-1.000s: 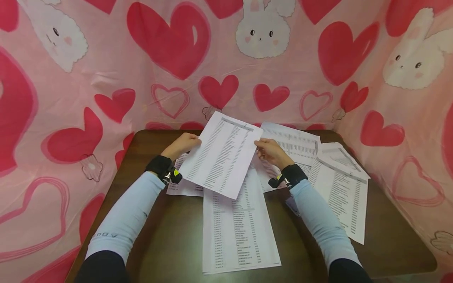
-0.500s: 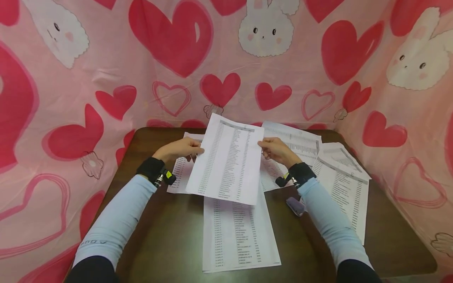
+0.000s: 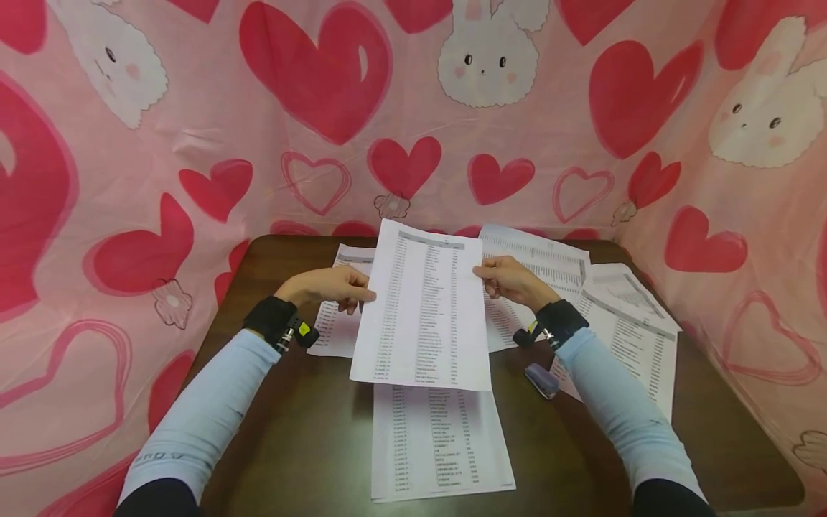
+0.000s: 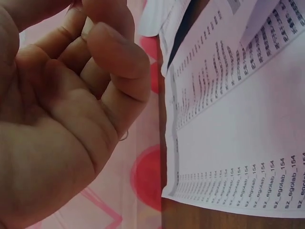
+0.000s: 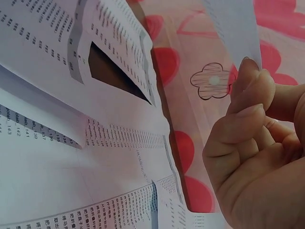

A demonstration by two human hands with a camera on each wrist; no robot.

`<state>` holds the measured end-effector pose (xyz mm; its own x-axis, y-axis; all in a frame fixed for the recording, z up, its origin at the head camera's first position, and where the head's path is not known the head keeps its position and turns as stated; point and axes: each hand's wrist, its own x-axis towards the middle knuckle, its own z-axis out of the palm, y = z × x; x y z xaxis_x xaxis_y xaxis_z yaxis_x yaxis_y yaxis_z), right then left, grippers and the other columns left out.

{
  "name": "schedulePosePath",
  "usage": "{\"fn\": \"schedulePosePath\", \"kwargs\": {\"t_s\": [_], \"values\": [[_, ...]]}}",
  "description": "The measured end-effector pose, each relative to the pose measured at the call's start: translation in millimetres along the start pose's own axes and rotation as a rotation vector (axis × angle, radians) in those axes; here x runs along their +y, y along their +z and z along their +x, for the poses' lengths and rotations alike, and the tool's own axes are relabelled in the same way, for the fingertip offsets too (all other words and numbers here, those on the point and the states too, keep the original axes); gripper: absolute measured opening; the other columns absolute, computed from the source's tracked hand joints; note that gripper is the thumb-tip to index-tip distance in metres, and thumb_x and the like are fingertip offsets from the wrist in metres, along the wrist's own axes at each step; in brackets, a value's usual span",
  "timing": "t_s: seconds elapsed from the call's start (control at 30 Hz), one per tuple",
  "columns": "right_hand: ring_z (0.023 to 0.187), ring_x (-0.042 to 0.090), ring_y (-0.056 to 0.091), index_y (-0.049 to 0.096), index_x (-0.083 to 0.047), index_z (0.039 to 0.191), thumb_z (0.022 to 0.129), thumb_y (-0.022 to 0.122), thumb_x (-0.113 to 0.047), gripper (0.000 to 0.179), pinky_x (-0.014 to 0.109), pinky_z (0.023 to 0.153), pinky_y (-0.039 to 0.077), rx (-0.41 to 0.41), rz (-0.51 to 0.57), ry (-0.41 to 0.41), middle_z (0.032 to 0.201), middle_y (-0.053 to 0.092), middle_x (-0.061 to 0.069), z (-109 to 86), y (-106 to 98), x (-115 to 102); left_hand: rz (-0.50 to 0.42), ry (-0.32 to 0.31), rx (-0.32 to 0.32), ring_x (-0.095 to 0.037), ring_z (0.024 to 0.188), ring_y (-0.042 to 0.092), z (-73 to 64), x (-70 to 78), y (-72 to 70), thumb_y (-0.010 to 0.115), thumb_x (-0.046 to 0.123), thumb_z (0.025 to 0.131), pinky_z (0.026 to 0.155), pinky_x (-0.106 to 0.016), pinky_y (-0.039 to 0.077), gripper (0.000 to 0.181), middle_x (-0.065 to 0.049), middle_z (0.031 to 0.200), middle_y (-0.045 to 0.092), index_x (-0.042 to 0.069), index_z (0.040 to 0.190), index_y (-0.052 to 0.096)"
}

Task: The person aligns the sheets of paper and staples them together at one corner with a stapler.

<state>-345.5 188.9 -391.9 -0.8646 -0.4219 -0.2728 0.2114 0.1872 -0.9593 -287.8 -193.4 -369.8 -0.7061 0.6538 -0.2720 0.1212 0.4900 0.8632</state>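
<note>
A printed sheet of paper (image 3: 423, 309) is held up above the table, its grey header row at the top. My left hand (image 3: 329, 286) pinches its left edge between thumb and fingers. On the opposite edge, my right hand (image 3: 513, 280) does the same; the right wrist view shows a corner of the sheet (image 5: 238, 33) between thumb and fingertip. Beneath it lies another long printed sheet (image 3: 446, 449), its upper part hidden. Behind my left hand is a further sheet (image 3: 332, 327), partly covered.
Several overlapping printed sheets (image 3: 623, 334) spread over the right of the brown table (image 3: 304, 431). A small purple stapler-like object (image 3: 543, 380) lies near my right wrist. A pink cloth (image 3: 413, 194) with hearts and rabbits hangs behind and beside the table.
The held sheet has turned from tilted to nearly upright and come down and slightly right. My left hand has moved lower, my right hand slightly right, uncovering the purple object.
</note>
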Motion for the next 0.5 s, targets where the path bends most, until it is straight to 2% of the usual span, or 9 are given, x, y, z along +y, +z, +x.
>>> {"fn": "schedulePosePath", "kwargs": {"t_s": [0.13, 0.3, 0.5], "values": [[0.050, 0.018, 0.047, 0.064, -0.002, 0.094, 0.097, 0.061, -0.018, 0.017, 0.026, 0.049, 0.039, -0.016, -0.008, -0.016, 0.080, 0.062, 0.011, -5.3, 0.1, -0.7, 0.026, 0.009, -0.005, -0.027, 0.060, 0.055, -1.8, 2.6, 1.8, 0.065, 0.024, 0.094, 0.054, -0.028, 0.043, 0.022, -0.017, 0.075, 0.063, 0.004, 0.086, 0.070], [0.050, 0.019, 0.047, 0.062, -0.001, 0.091, 0.097, 0.061, -0.020, 0.020, 0.027, 0.049, 0.039, -0.029, -0.038, -0.016, 0.076, 0.060, 0.010, -9.4, -0.4, 0.1, 0.001, 0.017, -0.049, -0.025, 0.060, 0.053, -3.8, 2.2, 4.4, 0.064, 0.023, 0.095, 0.055, -0.028, 0.043, 0.025, -0.018, 0.073, 0.061, 0.000, 0.086, 0.069], [0.049, 0.019, 0.047, 0.060, -0.003, 0.085, 0.096, 0.063, -0.020, 0.020, 0.028, 0.049, 0.039, -0.030, -0.047, -0.012, 0.067, 0.055, 0.008, -12.7, -0.6, 3.4, -0.023, 0.052, -0.097, -0.041, 0.065, 0.051, -7.6, 0.9, 10.8, 0.061, 0.022, 0.097, 0.056, -0.028, 0.045, 0.028, -0.019, 0.072, 0.063, -0.002, 0.085, 0.071]]}}
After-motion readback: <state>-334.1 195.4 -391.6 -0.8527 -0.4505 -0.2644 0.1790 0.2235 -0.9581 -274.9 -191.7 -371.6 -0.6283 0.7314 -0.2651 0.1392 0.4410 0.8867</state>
